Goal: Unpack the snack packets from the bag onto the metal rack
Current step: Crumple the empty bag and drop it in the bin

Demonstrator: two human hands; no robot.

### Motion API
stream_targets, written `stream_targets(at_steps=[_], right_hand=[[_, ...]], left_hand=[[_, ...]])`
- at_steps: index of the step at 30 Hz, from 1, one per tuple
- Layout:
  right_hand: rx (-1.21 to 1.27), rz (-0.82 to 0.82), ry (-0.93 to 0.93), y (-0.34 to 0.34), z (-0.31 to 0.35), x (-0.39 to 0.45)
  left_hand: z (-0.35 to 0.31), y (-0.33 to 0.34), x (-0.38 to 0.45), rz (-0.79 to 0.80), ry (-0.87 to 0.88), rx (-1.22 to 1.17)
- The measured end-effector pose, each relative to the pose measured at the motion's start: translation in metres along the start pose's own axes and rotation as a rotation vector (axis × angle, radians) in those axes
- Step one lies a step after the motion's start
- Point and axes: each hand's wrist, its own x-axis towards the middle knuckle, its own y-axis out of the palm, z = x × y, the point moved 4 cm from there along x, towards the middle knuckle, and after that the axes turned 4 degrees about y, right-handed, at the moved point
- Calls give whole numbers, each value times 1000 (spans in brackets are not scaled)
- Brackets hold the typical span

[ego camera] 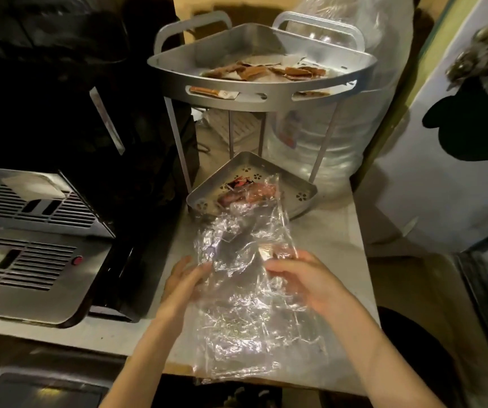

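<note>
A crumpled clear plastic bag hangs between my hands above the white counter. My left hand pinches its left edge and my right hand grips its right side. The bag's far end reaches over the lower shelf of the two-tier metal corner rack, where reddish snack packets lie, partly seen through the plastic. The rack's upper shelf holds several brown and white snack packets. What is left inside the bag cannot be made out.
A steel appliance with slotted vents and a red button stands at the left. A large clear water jug stands behind the rack at the right. A white fridge door lies to the far right. The counter edge runs near me.
</note>
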Motion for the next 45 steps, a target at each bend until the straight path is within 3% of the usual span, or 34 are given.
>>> stream_targets(at_steps=[4,6,10,15,19,23,31,33,35,38,41,43,45], right_hand=[[39,96,-113,-15,18,-6],[65,67,-156,-24,23,-4],[43,17,-174,-43,24,5],[-96,-85,-131,-62,24,12],[-154,113,-153,-66,33,13],[92,234,-173,-69,39,16],[-114,14,-220,-78,53,24],[-135,125,-179,-75,59,24],[-319,196,-201,-75,64,26],[-479,235,-212,-72,69,32],[-596,267,-226,-58,77,37],[-602,291,-220,-48,82,40],[-449,266,-134,-46,87,38]], left_hand=[[-2,11,1,232,-195,-281],[-9,17,2,320,-165,-319],[-34,23,7,290,23,-208],[-50,21,21,267,94,-130],[-60,19,31,402,80,-218],[-63,22,38,477,57,-383],[-77,32,37,582,268,-91],[-76,30,41,639,253,24],[-79,32,38,741,217,84],[-85,44,32,919,37,45],[-84,64,24,976,14,416],[-83,78,22,1006,92,549],[-82,84,21,1009,87,432]])
